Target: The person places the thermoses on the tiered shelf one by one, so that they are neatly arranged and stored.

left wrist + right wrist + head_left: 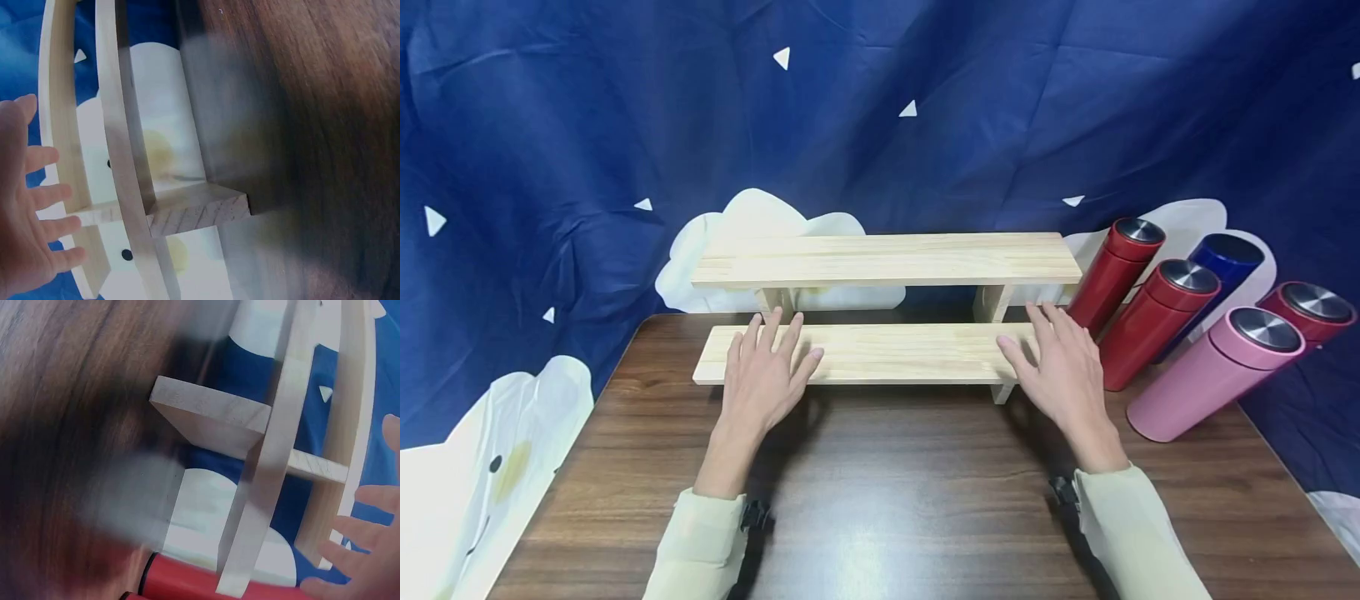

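Note:
A pale two-tier wooden shelf stands on the table, its upper board set behind and above its lower board. My left hand is over the left end of the lower board, fingers spread and holding nothing. Over the right end is my right hand, also empty with relaxed, parted fingers. Both wrist views show the fingers in front of the boards; whether either hand touches the wood I cannot tell. Closest to the right hand are two red thermos bottles, the front one and the back one.
A pink thermos, a blue thermos and another red thermos stand at the table's right side. Behind the brown wooden table hangs a dark blue curtain with white shapes.

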The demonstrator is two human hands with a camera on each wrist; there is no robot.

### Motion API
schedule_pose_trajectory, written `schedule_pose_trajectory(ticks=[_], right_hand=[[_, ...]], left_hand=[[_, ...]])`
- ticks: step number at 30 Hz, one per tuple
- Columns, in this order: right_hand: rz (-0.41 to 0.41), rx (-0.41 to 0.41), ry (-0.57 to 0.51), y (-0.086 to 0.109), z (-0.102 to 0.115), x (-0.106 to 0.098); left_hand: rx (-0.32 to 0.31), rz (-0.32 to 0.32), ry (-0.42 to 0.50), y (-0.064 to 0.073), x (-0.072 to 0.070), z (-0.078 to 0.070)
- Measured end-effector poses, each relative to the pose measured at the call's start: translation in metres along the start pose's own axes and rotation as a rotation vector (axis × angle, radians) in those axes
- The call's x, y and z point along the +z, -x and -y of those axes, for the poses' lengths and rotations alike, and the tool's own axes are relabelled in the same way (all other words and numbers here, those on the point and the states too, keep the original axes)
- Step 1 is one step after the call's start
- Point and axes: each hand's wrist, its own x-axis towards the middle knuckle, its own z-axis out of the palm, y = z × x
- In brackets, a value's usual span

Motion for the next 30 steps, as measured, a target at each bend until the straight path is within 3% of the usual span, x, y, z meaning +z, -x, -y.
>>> schedule_pose_trajectory(ticks=[6, 16, 23, 30], right_hand=[[-0.107, 0.082, -0.189, 0.004, -0.007, -0.007], [-0.351, 0.194, -0.405, 0.013, -0.023, -0.017], [-0.432, 0.287, -0.541, 0.017, -0.033, -0.030], [-0.504, 0.329, -0.595, 0.016, -0.034, -0.055]], left_hand=[[0.011, -0.051, 0.039, 0.001, 0.000, 0.004], [-0.024, -0.212, 0.113, 0.006, 0.001, 0.022], [-0.108, -0.227, 0.130, 0.008, -0.002, 0.037], [-0.249, -0.206, 0.178, 0.015, -0.005, 0.056]])
